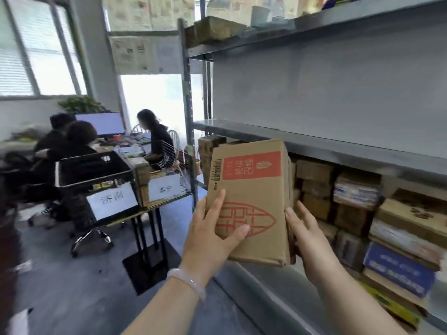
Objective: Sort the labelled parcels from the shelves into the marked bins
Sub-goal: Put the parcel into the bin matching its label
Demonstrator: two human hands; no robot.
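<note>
— Left hand [212, 235] grips the cardboard parcel [251, 189] by its left edge; thumb laid flat across the printed front, a finger stretched up the side; a pale, smooth bangle [188, 281] sits on that wrist.
— And the other?
— Right hand [307, 238] holds the right edge, thumb at the front corner; the other fingers go behind the box, so I cannot tell how they lie.
— Where is the parcel?
— Upright in the air between my hands, in front of the grey metal shelving [338, 146], below its middle shelf; a tall, flat-faced box of matte brown board, with a red rectangular panel [251, 165], a barcode [217, 169] beside it and a red outlined oval emblem [244, 220] lower down.
— Behind it?
— Stacked cartons [350, 213], mostly brown, some blue-printed, packed on the lower shelf.
— The bins?
— Off to my left on a black stand [147, 238]: a black plastic crate [96, 170] with a white paper label [112, 200]; just beside it a wire basket [173, 151] with its own white label [164, 187].
</note>
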